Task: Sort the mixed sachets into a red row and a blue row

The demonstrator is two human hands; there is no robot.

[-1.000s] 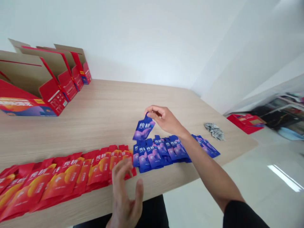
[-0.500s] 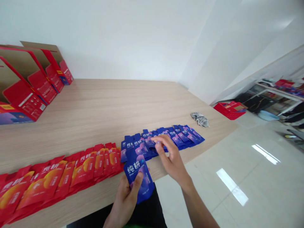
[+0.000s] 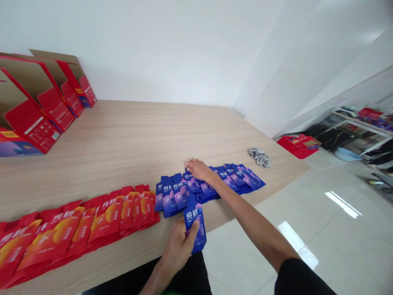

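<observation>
A blue pouch [image 3: 199, 235] with white lettering is held in my left hand [image 3: 181, 241], thumb across its front, just off the table's front edge. My right hand [image 3: 198, 169] reaches over the row of blue pouches [image 3: 225, 178], its curled fingers at the top edge of one pouch near the row's middle; whether they pinch it is too small to tell. The blue pouches overlap one another and lie flat. To their left, a longer row of overlapping red pouches [image 3: 106, 215] with orange fruit pictures runs along the front of the table.
Open red cardboard boxes [image 3: 50, 108] stand at the table's back left, by the wall. A crumpled grey cloth [image 3: 259, 157] lies on the wooden table [image 3: 147, 135] at the right. Beyond the right edge are a red basket [image 3: 297, 146] and a cluttered shelf [image 3: 362, 125].
My right hand has moved forward and left to the top edge of the blue row. My left hand has shifted right with its pouch, now held more upright.
</observation>
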